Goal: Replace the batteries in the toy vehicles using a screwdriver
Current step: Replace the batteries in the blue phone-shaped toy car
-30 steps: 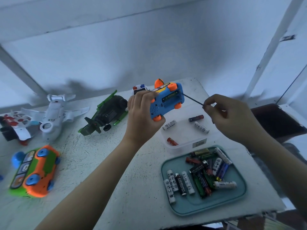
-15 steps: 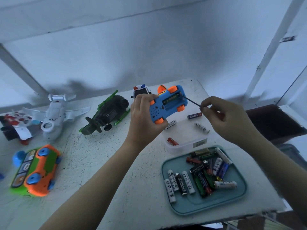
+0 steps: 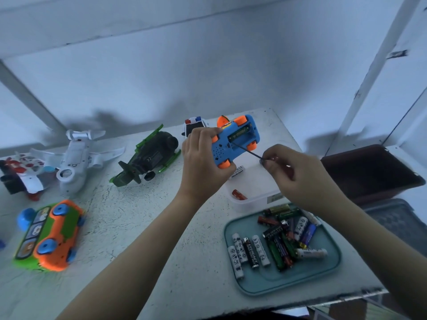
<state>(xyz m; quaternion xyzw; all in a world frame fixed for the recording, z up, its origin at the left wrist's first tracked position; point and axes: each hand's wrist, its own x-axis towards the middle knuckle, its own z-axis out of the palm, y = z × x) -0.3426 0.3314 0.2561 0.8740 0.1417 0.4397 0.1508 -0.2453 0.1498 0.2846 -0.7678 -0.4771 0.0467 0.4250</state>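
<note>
My left hand (image 3: 203, 162) grips a blue toy car (image 3: 233, 140) with orange wheels, held underside up above the table. Its battery compartment is uncovered and batteries show inside. My right hand (image 3: 293, 179) pinches a thin dark screwdriver (image 3: 248, 150), whose tip reaches the compartment's near left corner. A teal tray (image 3: 332, 271) in front of my right forearm holds several loose batteries (image 3: 282, 241). Behind it a white plastic box (image 3: 251, 202) holds a red battery and a white one, partly hidden by my hands.
On the white table (image 3: 143, 227) lie a green helicopter (image 3: 147, 158), a white plane (image 3: 74, 158), a red-and-white toy (image 3: 20, 174), an orange-and-green car (image 3: 48, 236) and a police car (image 3: 196, 125). A dark brown bin (image 3: 369, 172) stands beyond the right edge.
My right hand has moved left and down, bringing the screwdriver's tip from beside the car into the battery compartment. My left hand has shifted the car a little to the right.
</note>
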